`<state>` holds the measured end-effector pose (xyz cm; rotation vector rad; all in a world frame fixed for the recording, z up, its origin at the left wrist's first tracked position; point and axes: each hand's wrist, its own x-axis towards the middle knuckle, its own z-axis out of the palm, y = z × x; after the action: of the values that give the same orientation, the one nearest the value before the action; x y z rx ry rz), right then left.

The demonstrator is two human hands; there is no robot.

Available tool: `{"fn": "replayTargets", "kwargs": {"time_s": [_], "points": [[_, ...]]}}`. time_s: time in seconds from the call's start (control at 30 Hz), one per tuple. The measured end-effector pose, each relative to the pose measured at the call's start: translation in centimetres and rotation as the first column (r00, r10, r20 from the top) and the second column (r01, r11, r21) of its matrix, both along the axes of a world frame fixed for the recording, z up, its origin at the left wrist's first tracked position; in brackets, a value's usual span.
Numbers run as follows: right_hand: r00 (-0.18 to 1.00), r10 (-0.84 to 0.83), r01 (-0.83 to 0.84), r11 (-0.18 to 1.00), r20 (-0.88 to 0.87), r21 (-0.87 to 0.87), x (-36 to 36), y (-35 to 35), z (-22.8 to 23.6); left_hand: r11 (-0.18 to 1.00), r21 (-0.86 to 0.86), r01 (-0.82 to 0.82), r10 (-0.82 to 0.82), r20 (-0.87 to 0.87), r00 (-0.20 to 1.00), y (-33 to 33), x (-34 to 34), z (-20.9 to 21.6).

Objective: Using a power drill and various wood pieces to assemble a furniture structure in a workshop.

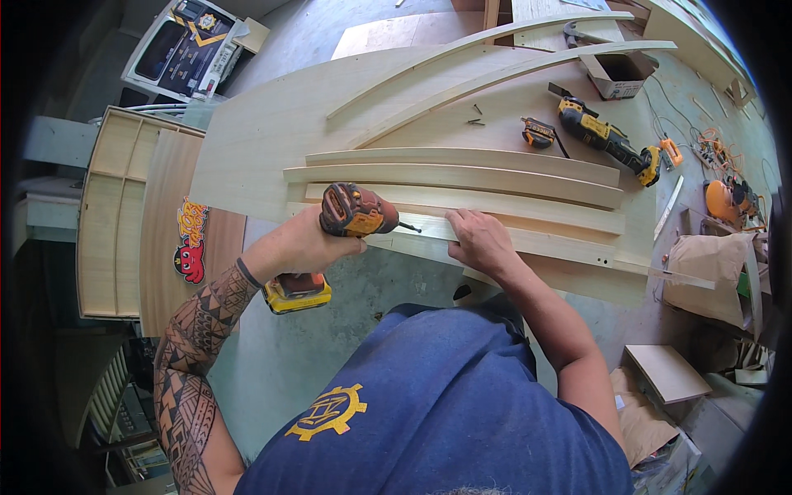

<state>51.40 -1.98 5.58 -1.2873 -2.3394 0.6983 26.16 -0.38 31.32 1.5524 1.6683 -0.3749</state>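
My left hand (301, 239) grips a cordless impact driver (355, 211), whose yellow-edged battery (299, 295) shows below the wrist. Its long bit points right, with the tip over the nearest wooden strip (536, 242). Just right of that tip, my right hand (483, 241) has its fingers bent over the same pale strip; whether they also hold something small is hidden. Dark dots mark the strip's right end. Behind it lie several more pale wooden strips (462, 177), side by side on a large plywood sheet (264, 124).
Two long curved strips (470, 95) lie farther back. Near the sheet's right side are a tape measure (538, 133), loose screws (476, 122), a yellow-black oscillating multi-tool (606, 136), an open carton (619, 87) and a hammer (577, 35). A framed wooden panel (107, 223) stands left.
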Motion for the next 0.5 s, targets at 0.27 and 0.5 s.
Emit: {"fn": "replayTargets", "kwargs": {"time_s": [0.27,0.5], "points": [[1.0,-0.03,0.03,1.0,-0.001,0.007,0.0,-0.4,-0.4,0.999,-0.012,0.038,-0.037,0.126,0.991,-0.4,-2.3,-1.6],[0.852,-0.23,0.321,0.939,-0.471,0.121,3.2,-1.9,3.0,0.922,0.345,-0.174,-0.009,0.469,0.883,2.6,-2.8,-0.6]]}}
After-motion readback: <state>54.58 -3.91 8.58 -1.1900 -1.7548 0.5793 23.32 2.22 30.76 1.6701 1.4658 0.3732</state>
